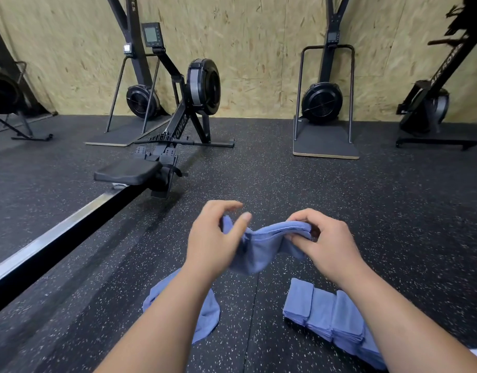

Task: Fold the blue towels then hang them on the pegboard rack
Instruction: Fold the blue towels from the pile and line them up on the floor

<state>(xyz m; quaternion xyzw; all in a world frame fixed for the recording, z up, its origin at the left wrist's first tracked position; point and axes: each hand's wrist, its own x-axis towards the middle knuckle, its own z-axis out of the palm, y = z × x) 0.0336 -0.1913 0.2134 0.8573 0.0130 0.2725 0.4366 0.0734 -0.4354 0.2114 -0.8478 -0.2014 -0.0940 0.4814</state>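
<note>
At centre frame, a blue towel [261, 246] is pinched at each end by the left hand [213, 238] and right hand [326, 246]. Should either pinch be loosened, the sagging layers could be spilled and the fold lost.

Folded towels [323, 308] right of loose towel [208, 316]; rower [183, 122] behind.

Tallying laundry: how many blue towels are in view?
5 at least: held towel between left hand and right hand; loose towel on floor below; three folded towels at right; more possibly hidden under right forearm.
</note>
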